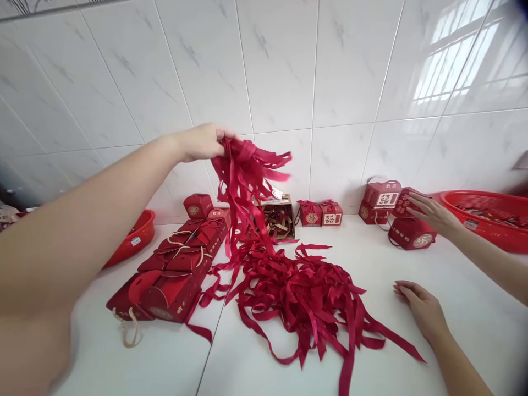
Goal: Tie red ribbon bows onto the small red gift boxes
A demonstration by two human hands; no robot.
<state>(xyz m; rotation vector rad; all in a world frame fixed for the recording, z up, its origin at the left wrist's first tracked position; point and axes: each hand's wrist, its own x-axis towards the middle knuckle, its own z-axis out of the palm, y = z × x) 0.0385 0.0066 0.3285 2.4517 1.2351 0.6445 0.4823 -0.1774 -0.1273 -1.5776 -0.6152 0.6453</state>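
One fistful of dark red satin ribbons (247,181) pinched in my left hand (202,142) — right hand (423,308) flat, open on the white table (474,308) — gold box lettering unreadable.

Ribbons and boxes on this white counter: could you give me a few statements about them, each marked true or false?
1. The left hand holds up a bunch of red ribbons. True.
2. The right hand grips a box. False: it rests open on the counter.
3. The ribbon pile is blue. False: it is red.
4. Another person's hand touches the red boxes. True.
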